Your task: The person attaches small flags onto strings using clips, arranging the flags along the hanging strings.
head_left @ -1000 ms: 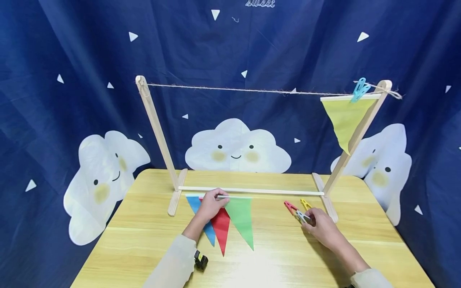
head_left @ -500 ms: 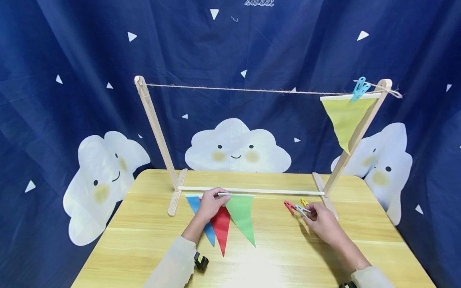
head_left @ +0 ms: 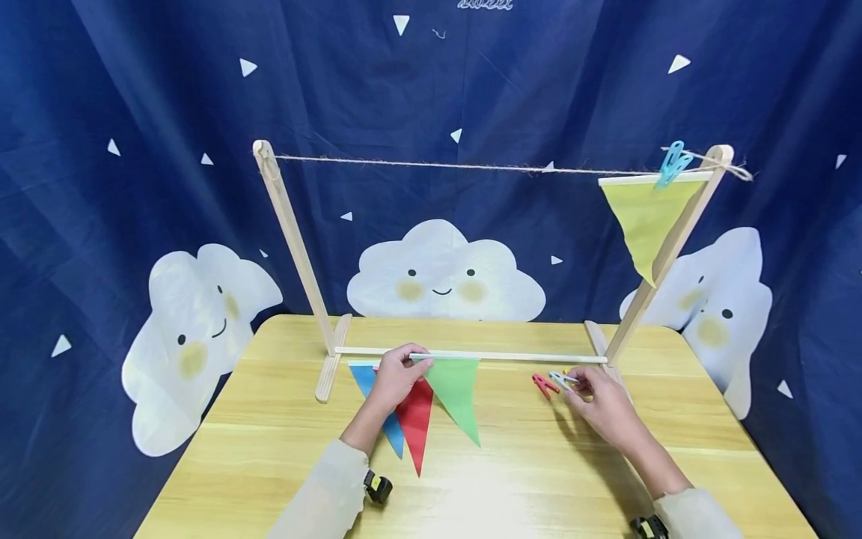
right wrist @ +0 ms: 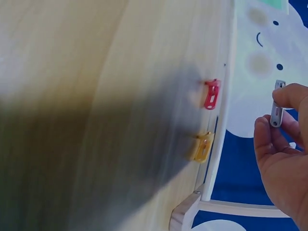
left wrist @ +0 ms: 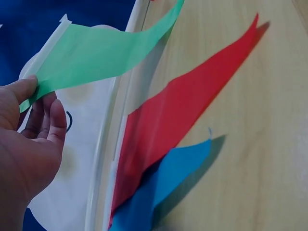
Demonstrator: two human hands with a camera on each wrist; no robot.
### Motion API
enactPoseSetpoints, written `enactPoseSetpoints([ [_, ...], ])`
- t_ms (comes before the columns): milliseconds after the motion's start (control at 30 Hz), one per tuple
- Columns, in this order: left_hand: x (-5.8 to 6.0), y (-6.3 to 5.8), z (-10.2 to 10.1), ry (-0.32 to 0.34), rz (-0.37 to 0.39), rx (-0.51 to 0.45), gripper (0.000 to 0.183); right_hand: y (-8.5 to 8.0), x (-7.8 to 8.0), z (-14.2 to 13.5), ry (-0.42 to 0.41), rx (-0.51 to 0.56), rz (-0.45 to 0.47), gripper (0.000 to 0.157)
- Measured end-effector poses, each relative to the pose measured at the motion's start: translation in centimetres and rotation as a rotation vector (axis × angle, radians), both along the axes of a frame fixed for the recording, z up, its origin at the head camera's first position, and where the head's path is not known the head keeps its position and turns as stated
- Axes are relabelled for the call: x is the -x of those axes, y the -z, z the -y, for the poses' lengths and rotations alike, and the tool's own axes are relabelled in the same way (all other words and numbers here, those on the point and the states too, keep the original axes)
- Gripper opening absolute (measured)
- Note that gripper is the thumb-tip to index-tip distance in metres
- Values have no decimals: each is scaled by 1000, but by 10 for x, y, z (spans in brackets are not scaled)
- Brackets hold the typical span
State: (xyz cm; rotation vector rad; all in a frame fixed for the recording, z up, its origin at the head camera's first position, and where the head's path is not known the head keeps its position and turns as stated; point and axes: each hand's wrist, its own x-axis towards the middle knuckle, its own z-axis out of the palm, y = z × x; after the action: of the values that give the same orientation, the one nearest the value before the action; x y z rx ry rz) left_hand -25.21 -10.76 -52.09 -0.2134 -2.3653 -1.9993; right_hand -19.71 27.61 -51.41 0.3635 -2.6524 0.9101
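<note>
My left hand point(head_left: 397, 376) pinches the white top strip of a green triangular pennant point(left wrist: 96, 55) between thumb and fingers; the pennant is lifted above the table. Under it lie a red pennant point(left wrist: 168, 106) and, partly overlapped by the red one, a blue pennant point(left wrist: 180, 173). On the right, my right hand point(head_left: 601, 400) holds a pale grey-blue clothespin point(right wrist: 276, 106) between thumb and fingers, off the table. Close by on the tabletop are a red clothespin point(head_left: 545, 386) and a yellow clothespin point(right wrist: 204, 147), the latter mostly hidden by the hand in the head view.
Behind the hands stands a wooden frame point(head_left: 296, 247) with a string point(head_left: 431, 164) tied across its posts. At the string's right end hangs a yellow pennant point(head_left: 649, 221), held by a blue clothespin point(head_left: 673, 165). A low crossbar point(head_left: 512, 356) joins the feet on the table point(head_left: 525, 464).
My right hand has raised the grey-blue clothespin from beside the red and yellow ones. The green pennant has risen slightly in my left hand.
</note>
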Motion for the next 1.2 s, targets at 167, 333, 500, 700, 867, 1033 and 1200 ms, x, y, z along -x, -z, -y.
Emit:
enactPoseSetpoints([
  [167,-1,-6,-2,5,-18,-4,14,-4,3,6,-15,-4,-103,25],
  [333,-2,-13,-3,-7,-24,-1,11,-12,6,11,-5,5,-148,24],
  [500,-3,-19,-5,-5,-30,-29,13,-19,7,14,-2,26,-145,24],
  [700,-3,-28,-9,-1,-55,-38,14,-24,9,18,-14,55,-151,24],
  [867,0,-36,-12,-11,-68,-48,13,-32,11,21,-15,68,-176,24],
  [1033,0,-44,-15,-24,-53,-52,14,-43,14,25,-23,102,-202,24],
  [1200,-1,-50,-18,-23,-49,-68,14,-53,21,29,-45,150,-225,26],
])
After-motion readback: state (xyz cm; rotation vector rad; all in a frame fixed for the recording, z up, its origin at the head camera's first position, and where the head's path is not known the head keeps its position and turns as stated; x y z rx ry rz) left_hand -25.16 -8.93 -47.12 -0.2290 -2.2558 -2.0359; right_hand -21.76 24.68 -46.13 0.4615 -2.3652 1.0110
